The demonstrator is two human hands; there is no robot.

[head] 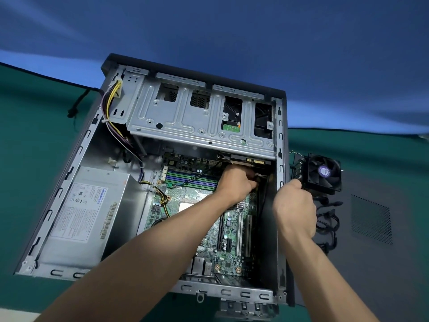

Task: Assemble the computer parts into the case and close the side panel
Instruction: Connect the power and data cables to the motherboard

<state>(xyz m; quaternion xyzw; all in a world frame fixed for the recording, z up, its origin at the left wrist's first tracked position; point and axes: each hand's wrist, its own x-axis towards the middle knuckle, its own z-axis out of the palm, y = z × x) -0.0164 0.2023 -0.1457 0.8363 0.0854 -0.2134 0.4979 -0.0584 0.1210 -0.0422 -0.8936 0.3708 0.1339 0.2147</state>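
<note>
grey steel computer case is lying on its side on the green-covered bench, open face up, so the motherboard is reachable from above. left hand is reaching deep under the drive cage at the board's top right corner, fingers curled round something small with a white cable tie showing; grip looks clenched on a connector or cable, but which one i cannot tell, the hand is covering it. right hand is resting on the case's right wall, fingers curled over the edge, probably steadying the case while the other hand is pushing in.

cpu cooler fan is sitting outside the case on the dark side panel, just beside the right wall, not yet mounted. side panel is lying flat to the right, off the case. power supply is sitting in the lower left bay, its yellow and black wires running onto the board. a black cable bundle is lying near the fan.

cpu socket area is mostly hidden by the left forearm. right fingertips are hidden behind the case wall. case front is cut off by the arms at the bottom.
</note>
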